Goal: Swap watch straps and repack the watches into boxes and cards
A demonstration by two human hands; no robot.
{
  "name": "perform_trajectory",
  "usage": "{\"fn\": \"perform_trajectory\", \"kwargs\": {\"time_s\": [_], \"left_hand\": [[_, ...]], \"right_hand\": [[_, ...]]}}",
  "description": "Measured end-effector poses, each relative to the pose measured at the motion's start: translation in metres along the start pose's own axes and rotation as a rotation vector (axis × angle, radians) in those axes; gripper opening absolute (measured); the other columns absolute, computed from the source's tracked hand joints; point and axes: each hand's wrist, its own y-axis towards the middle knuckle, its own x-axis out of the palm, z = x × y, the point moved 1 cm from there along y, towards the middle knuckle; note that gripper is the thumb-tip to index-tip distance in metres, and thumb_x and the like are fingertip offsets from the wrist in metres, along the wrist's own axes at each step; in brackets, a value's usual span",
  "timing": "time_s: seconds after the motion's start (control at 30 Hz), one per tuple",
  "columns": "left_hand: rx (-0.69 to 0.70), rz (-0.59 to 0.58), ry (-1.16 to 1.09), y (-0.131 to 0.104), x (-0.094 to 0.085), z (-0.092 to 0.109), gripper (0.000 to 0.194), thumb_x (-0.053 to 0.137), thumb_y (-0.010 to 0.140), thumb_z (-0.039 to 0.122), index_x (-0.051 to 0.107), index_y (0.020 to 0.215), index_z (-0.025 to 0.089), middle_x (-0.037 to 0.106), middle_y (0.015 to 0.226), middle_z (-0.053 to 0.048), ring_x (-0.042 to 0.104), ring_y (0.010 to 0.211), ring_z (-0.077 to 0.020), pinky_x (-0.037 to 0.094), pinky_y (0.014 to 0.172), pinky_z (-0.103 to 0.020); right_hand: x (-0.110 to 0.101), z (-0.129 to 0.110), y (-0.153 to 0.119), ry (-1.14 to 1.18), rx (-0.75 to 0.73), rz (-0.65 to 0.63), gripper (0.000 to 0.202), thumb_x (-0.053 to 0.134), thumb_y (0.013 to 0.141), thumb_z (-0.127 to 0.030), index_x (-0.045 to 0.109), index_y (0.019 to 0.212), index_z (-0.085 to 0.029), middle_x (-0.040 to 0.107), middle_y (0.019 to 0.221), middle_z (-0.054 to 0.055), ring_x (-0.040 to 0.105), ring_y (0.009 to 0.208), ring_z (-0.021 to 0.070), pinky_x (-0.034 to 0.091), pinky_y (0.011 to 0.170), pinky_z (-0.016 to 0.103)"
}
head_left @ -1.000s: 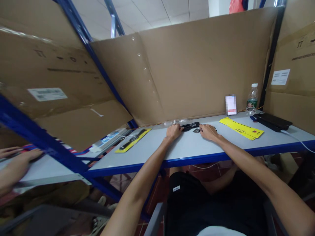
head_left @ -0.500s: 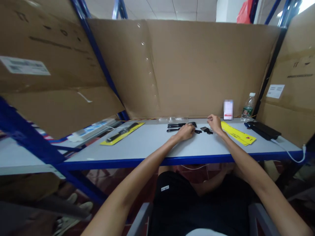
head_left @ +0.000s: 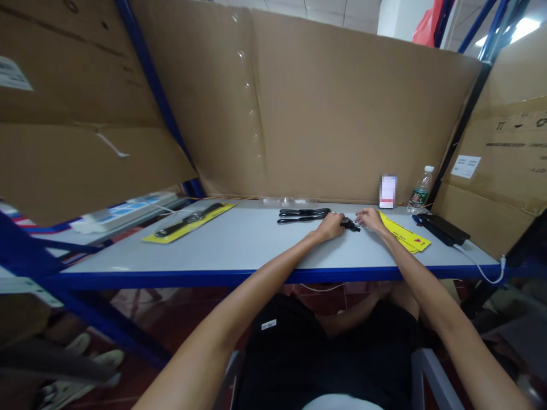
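On the white tabletop, my left hand [head_left: 332,226] is closed around a small black part [head_left: 350,224], whose end sticks out past the fingertips toward the right. My right hand [head_left: 371,220] is just across from it, fingers bent and pinched together near the same black part; what they hold, if anything, is too small to make out. Several long, slim black handles [head_left: 302,213] lie side by side by my left hand, partly hidden behind it. Yellow printed cards [head_left: 405,233] rest beside my right wrist.
A yellow card with a wrapped black tool [head_left: 188,223] lies at the left. At the back right stand a phone [head_left: 388,191] and a water bottle [head_left: 421,191]; a black power bank [head_left: 444,229] with a white cable is nearby. Cardboard panels [head_left: 333,114] wall in the table.
My hands have come closer together, and the small black pieces between them are gathered at my left fingertips. The whole view has shifted, with the table things appearing farther left.
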Motion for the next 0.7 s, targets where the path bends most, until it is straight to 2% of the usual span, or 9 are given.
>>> {"fn": "perform_trajectory", "kwargs": {"time_s": [0.07,0.17,0.33,0.4,0.57,0.7], "left_hand": [[0.000,0.009,-0.046,0.006,0.002,0.001,0.050,0.065,0.084,0.016,0.063,0.134,0.013,0.072,0.117,-0.015,0.065,0.113,-0.0278,0.050,0.098,-0.033],[-0.002,0.022,-0.091,0.009,0.003,-0.002,0.058,0.069,0.082,0.018,0.060,0.138,0.012,0.069,0.125,-0.016,0.065,0.113,-0.0265,0.050,0.098,-0.033],[-0.016,0.020,-0.124,0.007,0.007,-0.005,0.049,0.072,0.080,0.017,0.067,0.128,0.013,0.074,0.112,-0.012,0.068,0.109,-0.0266,0.051,0.096,-0.033],[-0.020,0.027,-0.137,0.007,0.010,-0.002,0.046,0.071,0.080,0.015,0.068,0.126,0.014,0.076,0.109,-0.011,0.069,0.106,-0.0259,0.052,0.093,-0.031],[-0.027,0.071,-0.161,0.007,0.016,0.009,0.046,0.067,0.082,0.012,0.067,0.128,0.014,0.075,0.111,-0.012,0.069,0.107,-0.0263,0.052,0.091,-0.031],[-0.032,0.095,-0.175,0.006,0.018,0.012,0.049,0.066,0.083,0.012,0.065,0.132,0.014,0.074,0.112,-0.013,0.068,0.109,-0.0273,0.052,0.093,-0.031]], "right_hand": [[-0.004,0.003,0.000,0.007,0.013,0.003,0.035,0.055,0.081,-0.007,0.075,0.110,-0.010,0.079,0.088,0.010,0.072,0.071,0.0142,0.057,0.067,0.022],[-0.008,0.007,-0.002,-0.030,0.046,0.014,0.037,0.055,0.080,-0.008,0.075,0.112,-0.010,0.078,0.084,0.009,0.073,0.070,0.0165,0.058,0.067,0.025],[-0.001,0.000,-0.004,-0.104,0.031,0.043,0.031,0.064,0.077,-0.010,0.078,0.104,-0.013,0.079,0.093,0.012,0.075,0.092,0.0231,0.056,0.085,0.030],[0.005,-0.005,-0.005,-0.104,0.020,0.033,0.029,0.066,0.075,-0.010,0.079,0.101,-0.014,0.079,0.093,0.011,0.074,0.096,0.0234,0.056,0.087,0.030],[0.013,-0.011,-0.008,-0.027,0.009,-0.037,0.029,0.067,0.076,-0.013,0.078,0.102,-0.014,0.078,0.084,0.006,0.074,0.079,0.0182,0.058,0.076,0.025],[0.013,-0.012,-0.009,0.189,-0.016,-0.111,0.027,0.063,0.075,-0.011,0.076,0.099,-0.012,0.078,0.083,0.007,0.073,0.075,0.0165,0.057,0.072,0.024]]}}
